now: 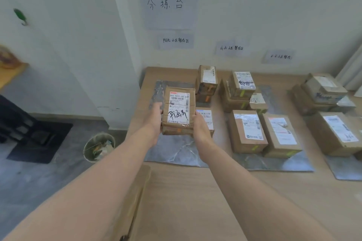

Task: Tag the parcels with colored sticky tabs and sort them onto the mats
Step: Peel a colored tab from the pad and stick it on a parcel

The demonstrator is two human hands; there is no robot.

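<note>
A brown cardboard parcel (179, 111) with a white shipping label and black handwriting is held over the left grey mat (176, 152). My left hand (155, 117) grips its left side and my right hand (199, 125) grips its right side. A small orange tab shows on its near face. Behind my right hand a second parcel (205, 117) lies on the same mat, and a stack of two (207, 82) stands at the mat's back. The middle mat (274, 162) carries several parcels with yellow-green tabs. More parcels sit on the right mat (344, 168).
The wooden table (195, 201) meets a white wall with handwritten paper signs (168, 4) above each mat. A bin with rubbish (99, 146) stands on the floor left of the table. A dark mat and black object lie at far left.
</note>
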